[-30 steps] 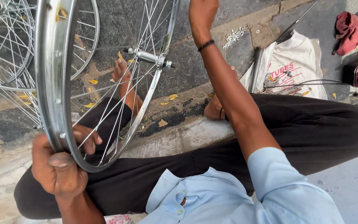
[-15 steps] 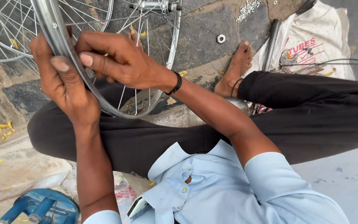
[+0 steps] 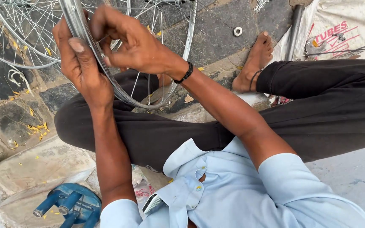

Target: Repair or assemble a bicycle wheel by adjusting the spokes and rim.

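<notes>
- Over the person's crossed legs, a spoked bicycle wheel [image 3: 125, 90] stands nearly edge-on to the camera, its bright metal rim curving from the top of the view down to the lap and up again on the right.
- The left hand [image 3: 81, 67] is clamped on the rim's near edge, thumb pressed flat along the metal and fingers wrapped behind it.
- The right hand [image 3: 134, 44] is closed on the same stretch just beside the left, its fingertips pinched together at the rim's inner channel; what they pinch is too small to tell.
- By its look, the wheel should be light for its size and stiff around the rim, which is the sound place to take hold; two hands set close together, as here, steady it well.
- The thin spokes would likely bend or loosen under a hard squeeze, and the polished metal looks slippery, so a full wrap suits it better than a fingertip hold.
- A black wristband [image 3: 185, 72] circles the right wrist.
- A second wheel [image 3: 20, 40] lies on the stone ground behind, to the left.
- A small metal nut [image 3: 237, 31] rests on the dark slab near the bare foot [image 3: 254, 63].
- A white printed bag [image 3: 339, 36] lies at upper right, with a grey tube [image 3: 294, 31] beside it.
- A blue stool [image 3: 70, 204] sits at lower left.
</notes>
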